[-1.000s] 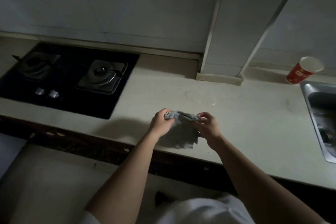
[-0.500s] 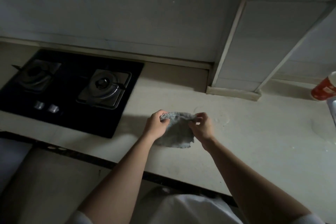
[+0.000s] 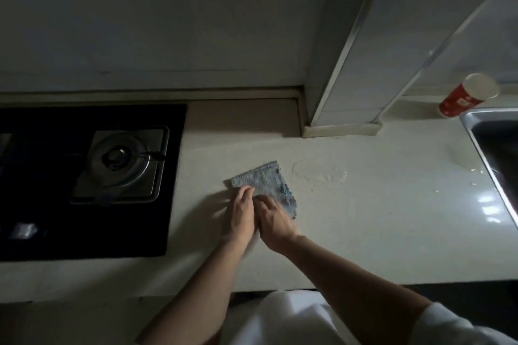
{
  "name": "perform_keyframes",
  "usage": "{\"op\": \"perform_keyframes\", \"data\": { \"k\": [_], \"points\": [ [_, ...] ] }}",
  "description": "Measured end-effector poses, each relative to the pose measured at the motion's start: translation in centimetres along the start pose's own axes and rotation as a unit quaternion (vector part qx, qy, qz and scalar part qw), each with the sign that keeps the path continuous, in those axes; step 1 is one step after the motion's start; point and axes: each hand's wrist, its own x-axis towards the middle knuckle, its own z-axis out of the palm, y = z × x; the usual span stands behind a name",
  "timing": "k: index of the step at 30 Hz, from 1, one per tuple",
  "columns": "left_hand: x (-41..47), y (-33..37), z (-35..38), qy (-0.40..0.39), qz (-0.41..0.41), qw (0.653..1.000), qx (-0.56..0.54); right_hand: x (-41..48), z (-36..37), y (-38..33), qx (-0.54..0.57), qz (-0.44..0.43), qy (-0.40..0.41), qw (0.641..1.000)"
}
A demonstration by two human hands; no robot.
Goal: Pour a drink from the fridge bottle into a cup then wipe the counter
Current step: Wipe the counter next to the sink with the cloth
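Observation:
A grey-blue cloth (image 3: 266,180) lies flat on the pale counter (image 3: 378,232). My left hand (image 3: 241,214) and my right hand (image 3: 273,220) rest side by side on its near edge, fingers pressing it down. A wet patch (image 3: 319,172) sits just right of the cloth. A red paper cup (image 3: 465,96) with a white rim stands at the back right, beside the sink. No bottle is in view.
A black gas hob (image 3: 84,176) with a steel burner fills the left. A steel sink (image 3: 499,148) is at the right edge, with more wet spots (image 3: 465,162) beside it. A tiled column (image 3: 364,64) juts out at the back.
The cloth was held up stretched between both hands above the counter edge. Now it lies flat on the counter, and both hands have come together on it.

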Motion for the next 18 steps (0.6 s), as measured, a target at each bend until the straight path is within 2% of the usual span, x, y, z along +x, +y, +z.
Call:
{"op": "perform_keyframes", "data": {
  "k": [4,7,11,15,18],
  "points": [
    [0.8,-0.3,-0.2,-0.007,0.008,1.0,-0.014,1.1,0.5,-0.5,-0.079,0.016,-0.022,0.996],
    [1.8,-0.3,-0.3,0.011,0.005,1.0,-0.011,1.7,0.2,-0.4,-0.079,0.043,-0.07,0.994],
    [3.3,-0.1,-0.5,0.001,0.004,1.0,-0.016,3.4,-0.2,-0.2,-0.101,0.043,-0.095,0.989],
    [5.6,1.1,-0.6,0.011,-0.024,1.0,-0.009,5.5,-1.4,1.1,-0.098,0.04,-0.096,0.99],
    [6.6,2.9,0.2,0.022,-0.015,1.0,0.017,6.0,-2.4,2.6,-0.072,0.043,-0.063,0.995]
  ]
}}
